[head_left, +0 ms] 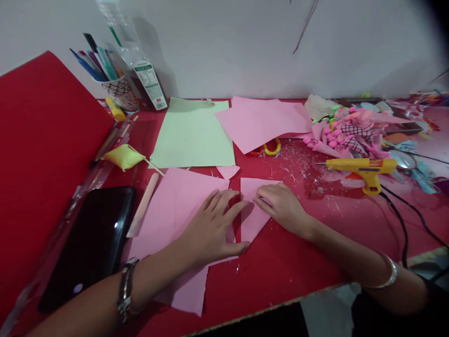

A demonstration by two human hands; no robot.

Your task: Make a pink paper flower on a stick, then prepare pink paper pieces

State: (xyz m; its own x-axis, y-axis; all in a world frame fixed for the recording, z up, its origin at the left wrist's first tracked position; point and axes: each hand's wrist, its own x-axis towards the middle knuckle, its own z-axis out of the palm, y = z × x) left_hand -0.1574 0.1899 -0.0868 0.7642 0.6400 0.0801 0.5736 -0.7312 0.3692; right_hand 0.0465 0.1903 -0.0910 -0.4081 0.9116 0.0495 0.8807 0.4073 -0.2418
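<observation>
My left hand (212, 227) lies with its fingers spread over a large pink paper sheet (171, 201). Its index finger and thumb reach the left edge of a smaller folded piece of pink paper (249, 223). On that smaller piece rests my right hand (283, 206), fingers curled in and pressing on the paper's upper right part. The folded piece lies flat on the red tabletop, with a slanted lower right edge. Just behind the hands is a small pink paper scrap (228, 172), partly under a pale green sheet (194, 135).
A black phone (91, 243) and rolled paper (143, 203) lie left. Behind stand a pen cup (119, 93) and bottle (149, 79). More pink sheets (263, 119) partly cover yellow-handled scissors (272, 147). At right are a yellow glue gun (366, 168) and pink paper cones (326, 135).
</observation>
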